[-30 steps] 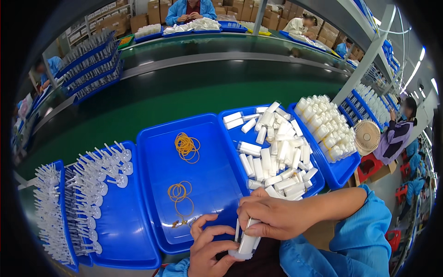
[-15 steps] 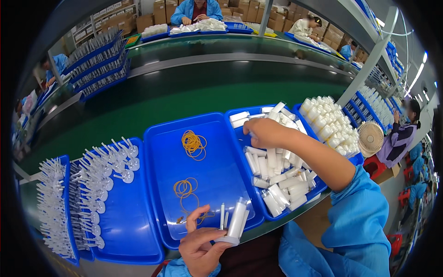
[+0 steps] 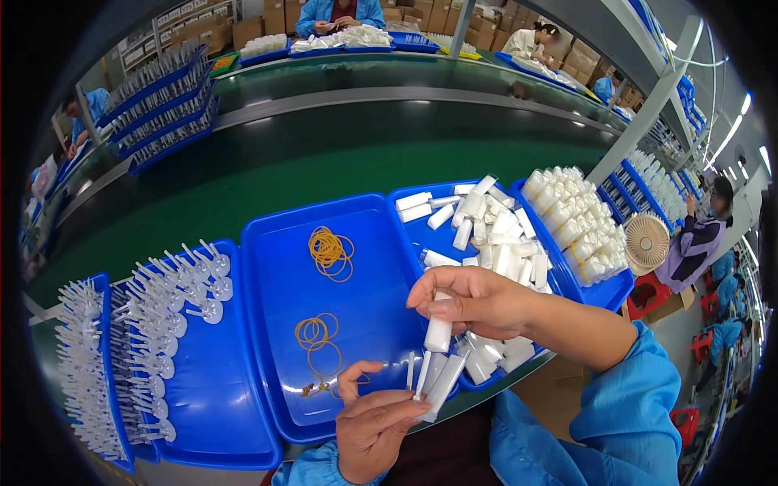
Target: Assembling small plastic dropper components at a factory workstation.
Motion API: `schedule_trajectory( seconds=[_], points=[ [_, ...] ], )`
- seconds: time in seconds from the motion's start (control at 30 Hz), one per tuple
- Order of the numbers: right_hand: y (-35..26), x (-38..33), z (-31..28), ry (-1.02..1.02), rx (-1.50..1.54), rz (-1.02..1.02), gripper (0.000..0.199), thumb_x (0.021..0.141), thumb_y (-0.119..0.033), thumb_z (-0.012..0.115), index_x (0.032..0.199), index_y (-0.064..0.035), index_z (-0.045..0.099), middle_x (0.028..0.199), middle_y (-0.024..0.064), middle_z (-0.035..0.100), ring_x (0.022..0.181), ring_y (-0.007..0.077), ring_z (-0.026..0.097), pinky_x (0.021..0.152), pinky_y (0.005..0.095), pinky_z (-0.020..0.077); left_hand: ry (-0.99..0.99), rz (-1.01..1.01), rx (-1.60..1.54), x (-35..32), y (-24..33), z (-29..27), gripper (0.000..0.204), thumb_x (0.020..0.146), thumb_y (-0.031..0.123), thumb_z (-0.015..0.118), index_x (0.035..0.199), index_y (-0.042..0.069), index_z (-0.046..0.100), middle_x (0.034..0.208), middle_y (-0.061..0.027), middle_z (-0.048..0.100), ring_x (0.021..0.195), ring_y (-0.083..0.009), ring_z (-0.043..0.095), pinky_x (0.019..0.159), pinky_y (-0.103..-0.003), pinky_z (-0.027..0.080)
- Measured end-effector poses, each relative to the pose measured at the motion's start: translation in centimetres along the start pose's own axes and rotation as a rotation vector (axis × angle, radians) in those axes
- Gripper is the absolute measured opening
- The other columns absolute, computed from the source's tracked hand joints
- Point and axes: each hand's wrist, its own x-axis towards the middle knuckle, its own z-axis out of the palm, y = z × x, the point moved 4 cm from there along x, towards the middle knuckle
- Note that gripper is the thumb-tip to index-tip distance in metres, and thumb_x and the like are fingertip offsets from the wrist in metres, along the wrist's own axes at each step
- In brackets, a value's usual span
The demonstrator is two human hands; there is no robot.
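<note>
My left hand (image 3: 369, 433) pinches a small clear plastic base with thin upright pegs (image 3: 411, 371). White wrapped tubes (image 3: 442, 384) stand tilted on or beside those pegs; whether they sit on them I cannot tell. Just above, my right hand (image 3: 490, 304) grips another white tube (image 3: 438, 332), its lower end close to the ones in my left hand. Behind my right hand, many loose white tubes (image 3: 486, 202) fill a blue tray (image 3: 423, 235). The middle blue tray (image 3: 377, 275) bears two loose heaps of yellow rubber bands (image 3: 330, 253).
At left, blue trays (image 3: 211, 389) hold rows of clear pegged bases (image 3: 166, 324). A pile of banded white bundles (image 3: 571, 215) stands at right, beside a small fan (image 3: 647, 242). Beyond the green conveyor (image 3: 324, 158), a person in blue (image 3: 340, 16) works; another stands at right.
My right hand has come back from the tube tray toward my left hand, now with a white tube in it. My left hand has shifted slightly right, tilting its base.
</note>
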Motion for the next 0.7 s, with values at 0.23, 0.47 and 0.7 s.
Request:
schedule_trajectory(
  seconds=[0.23,0.47,0.7],
  points=[
    [-0.2,-0.5,0.4,-0.004,-0.107,-0.039,0.021,0.090,-0.022,0.055,0.102,-0.0061,0.049,0.086,-0.0011,0.050,0.075,0.0057,0.045,0.064,0.0218,0.0375,-0.032,0.213,0.154,0.5,0.2,0.1,0.026,0.074,0.004,0.067,0.098,0.013,0.063,0.076,-0.0021,0.064,0.067,-0.0137,0.059,0.089,-0.043,0.033],
    [-2.5,-2.5,1.8,-0.040,-1.071,-0.292,0.017,0.091,-0.021,0.051,0.094,-0.0051,0.046,0.081,0.0130,0.056,0.075,0.0222,0.057,0.063,0.0322,0.0418,-0.116,0.195,0.168,0.7,0.3,0.3,0.008,0.071,0.009,0.070,0.078,0.012,0.068,0.076,0.0003,0.067,0.072,-0.0135,0.060,0.091,-0.044,0.029],
    [-0.7,-3.9,2.8,-0.203,-0.957,-0.198,0.020,0.090,-0.026,0.053,0.095,-0.0079,0.047,0.072,0.0109,0.051,0.079,0.0244,0.048,0.074,0.0375,0.0355,-0.154,0.292,0.253,0.4,2.2,1.1,0.003,0.076,0.010,0.066,0.076,0.008,0.068,0.075,-0.0015,0.064,0.087,-0.0257,0.057,0.092,-0.045,0.031]
  ],
)
